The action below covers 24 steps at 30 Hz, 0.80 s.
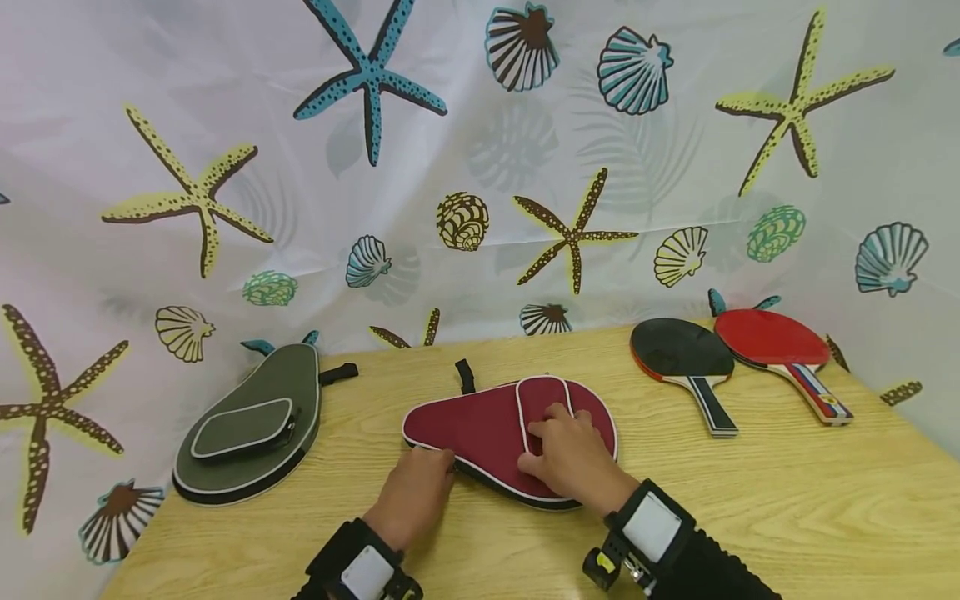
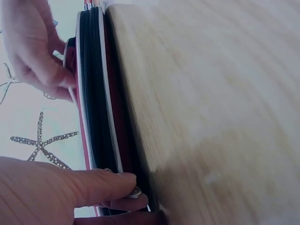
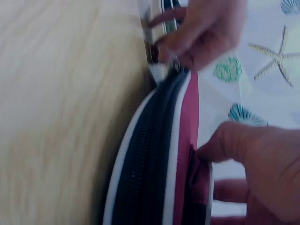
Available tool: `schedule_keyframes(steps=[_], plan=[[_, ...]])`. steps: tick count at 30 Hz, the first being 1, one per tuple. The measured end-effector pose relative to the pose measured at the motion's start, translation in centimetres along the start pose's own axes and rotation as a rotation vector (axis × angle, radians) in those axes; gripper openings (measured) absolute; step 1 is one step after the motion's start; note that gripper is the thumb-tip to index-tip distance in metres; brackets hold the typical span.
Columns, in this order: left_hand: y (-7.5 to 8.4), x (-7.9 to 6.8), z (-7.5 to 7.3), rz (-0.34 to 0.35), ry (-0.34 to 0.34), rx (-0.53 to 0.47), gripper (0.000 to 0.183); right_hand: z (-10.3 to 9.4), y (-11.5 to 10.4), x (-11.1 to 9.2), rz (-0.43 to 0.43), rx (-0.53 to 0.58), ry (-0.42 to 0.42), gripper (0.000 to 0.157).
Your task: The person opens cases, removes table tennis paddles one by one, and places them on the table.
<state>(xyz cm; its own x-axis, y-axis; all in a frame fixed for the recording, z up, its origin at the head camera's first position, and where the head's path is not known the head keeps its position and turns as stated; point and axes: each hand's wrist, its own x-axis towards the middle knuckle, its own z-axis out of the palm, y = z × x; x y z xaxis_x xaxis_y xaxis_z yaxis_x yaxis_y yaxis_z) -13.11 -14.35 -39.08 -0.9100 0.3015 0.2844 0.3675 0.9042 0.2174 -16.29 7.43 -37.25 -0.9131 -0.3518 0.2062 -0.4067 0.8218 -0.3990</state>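
A dark red table tennis bat case (image 1: pixel 468 423) with white piping lies on the table, its narrow end pointing left. At the near edge of that narrow end, my left hand (image 1: pixel 416 492) pinches the metal zipper pull (image 2: pixel 136 192) between thumb and finger. The black zipper (image 3: pixel 147 150) runs along the case's side and looks closed where it shows. My right hand (image 1: pixel 573 458) presses on the front pocket (image 1: pixel 534 398) at the wide end, thumb at the pocket's near side and fingers spread over it.
A grey-green bat case (image 1: pixel 292 379) with a small pocket lies at the left. At the back right are a black-faced bat (image 1: pixel 678 346) and a red-faced bat (image 1: pixel 772 337). A white curtain (image 1: pixel 465 125) with sea prints hangs behind the wooden table (image 1: pixel 750 517).
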Motion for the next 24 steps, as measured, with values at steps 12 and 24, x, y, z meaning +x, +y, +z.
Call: schedule_keyframes(steps=[12,24], plan=[[-0.3,-0.7,-0.1,-0.039,-0.029,-0.096,0.021,-1.3,2.6,0.9,-0.091,0.076,-0.143,0.039],[-0.4,-1.4,0.0,0.016,-0.017,-0.108,0.019,-1.7,4.4,2.0,-0.205,0.002,-0.141,0.035]])
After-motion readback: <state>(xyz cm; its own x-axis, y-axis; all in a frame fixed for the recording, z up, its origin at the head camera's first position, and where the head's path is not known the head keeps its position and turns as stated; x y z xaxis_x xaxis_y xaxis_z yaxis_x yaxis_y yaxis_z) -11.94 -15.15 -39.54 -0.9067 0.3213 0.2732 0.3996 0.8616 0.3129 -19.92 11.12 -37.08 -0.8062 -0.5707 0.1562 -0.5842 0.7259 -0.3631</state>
